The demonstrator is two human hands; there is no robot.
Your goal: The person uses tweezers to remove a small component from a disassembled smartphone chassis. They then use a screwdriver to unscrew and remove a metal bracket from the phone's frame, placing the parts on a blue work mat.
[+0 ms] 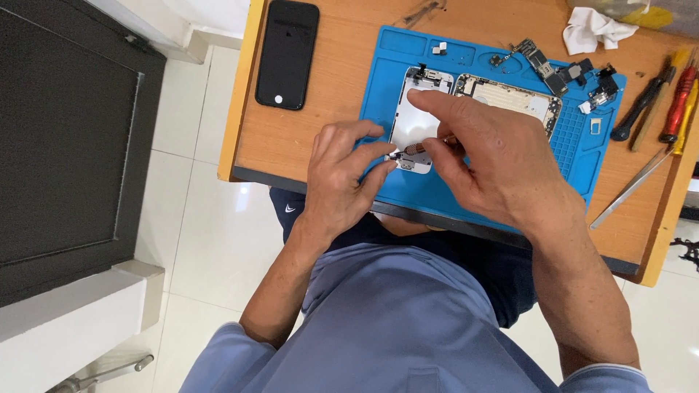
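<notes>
Clearly both hands work on one small spot at the near end of a detached phone screen panel (411,120), which lies face down on the blue repair mat (480,182). The left hand (338,178) pinches the lower edge of the panel between thumb and forefinger, a narrow grip that seems meant to keep the panel from sliding. The right hand (491,156) holds a small copper-coloured part (421,148) in a tight grip just above the same edge, with the forefinger stretched out over the panel, probably for balance.

Just beside the panel, on the mat, lies the open phone housing (510,98). Small loose parts (553,73) rest along the far edge of the mat. A black phone (286,52) lies apart on the wooden table (320,109). To the right are screwdrivers (673,102) and tweezers (630,189), and a white cloth (593,29) is further back. The right hand hides part of the panel from view.
</notes>
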